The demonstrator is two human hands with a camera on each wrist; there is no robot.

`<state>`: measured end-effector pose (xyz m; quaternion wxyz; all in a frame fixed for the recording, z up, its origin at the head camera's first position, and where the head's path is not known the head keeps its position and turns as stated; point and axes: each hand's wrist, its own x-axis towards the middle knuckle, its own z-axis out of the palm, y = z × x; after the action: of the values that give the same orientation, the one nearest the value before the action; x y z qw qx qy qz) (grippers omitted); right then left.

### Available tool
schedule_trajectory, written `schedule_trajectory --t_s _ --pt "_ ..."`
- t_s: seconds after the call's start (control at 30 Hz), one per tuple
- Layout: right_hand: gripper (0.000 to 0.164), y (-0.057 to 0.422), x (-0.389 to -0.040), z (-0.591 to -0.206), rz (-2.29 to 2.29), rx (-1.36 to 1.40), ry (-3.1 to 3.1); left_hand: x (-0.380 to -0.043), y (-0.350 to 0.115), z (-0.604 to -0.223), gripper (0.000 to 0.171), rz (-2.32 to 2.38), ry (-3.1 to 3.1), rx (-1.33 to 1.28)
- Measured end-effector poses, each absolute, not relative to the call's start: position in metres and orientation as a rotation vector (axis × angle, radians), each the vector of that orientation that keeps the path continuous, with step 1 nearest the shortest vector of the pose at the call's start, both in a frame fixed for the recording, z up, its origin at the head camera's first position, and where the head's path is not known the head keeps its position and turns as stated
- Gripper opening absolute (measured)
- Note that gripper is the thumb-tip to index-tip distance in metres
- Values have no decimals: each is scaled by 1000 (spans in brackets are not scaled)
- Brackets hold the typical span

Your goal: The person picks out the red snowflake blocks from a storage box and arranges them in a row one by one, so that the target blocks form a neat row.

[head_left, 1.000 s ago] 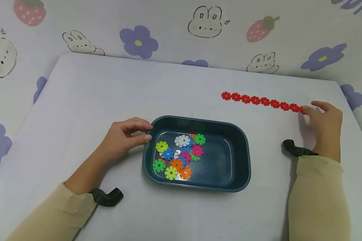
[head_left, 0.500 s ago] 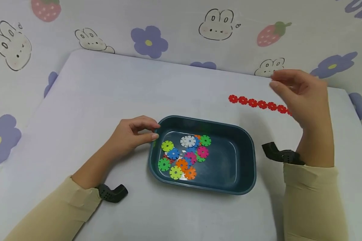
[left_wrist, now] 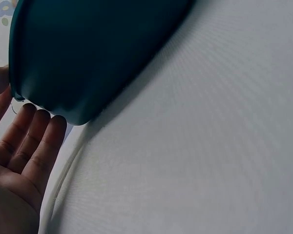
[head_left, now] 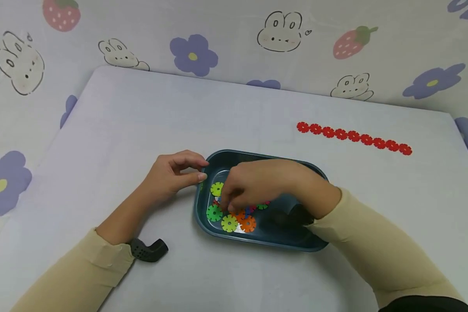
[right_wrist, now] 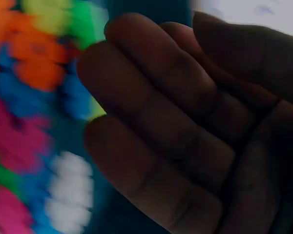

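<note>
A dark green tray [head_left: 263, 243] holds several notched plastic snowflake discs in yellow, green, orange, blue, pink and white. My right hand [head_left: 257, 180] reaches down into it, fingers bent right over the pile and hiding part of it. In the right wrist view the discs, such as the white ones [right_wrist: 71, 190], are blurred beside the fingers [right_wrist: 136, 107]; the thumb stands apart from them. At the tray's left rim, my left hand [head_left: 171, 171] touches with thumb and index tips. Its other fingers [left_wrist: 48, 146] extend by the outer wall in the left wrist view.
Behind the tray to the right, a row of red snowflake discs [head_left: 353, 136] lies on the white table [head_left: 179, 117]. A patterned sheet with rabbits, flowers and strawberries backs the table. A black wrist device [head_left: 150, 250] sits at the left cuff.
My right hand has left the right end of the red row, lifted, and come left and down into the tray. The whole red row now shows. My left hand stays at the rim.
</note>
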<state>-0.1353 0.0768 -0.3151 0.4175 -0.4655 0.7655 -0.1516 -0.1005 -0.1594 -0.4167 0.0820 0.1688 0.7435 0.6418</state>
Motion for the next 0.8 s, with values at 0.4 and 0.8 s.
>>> schedule_trajectory --t_s 0.4,0.8 --pt "31 59 -142 -361 -343 -1105 2127 -101 -160 -420 21 1930 2211 512" --pt "26 51 -136 -369 -285 -1078 2165 -100 -161 -418 21 1937 2207 527"
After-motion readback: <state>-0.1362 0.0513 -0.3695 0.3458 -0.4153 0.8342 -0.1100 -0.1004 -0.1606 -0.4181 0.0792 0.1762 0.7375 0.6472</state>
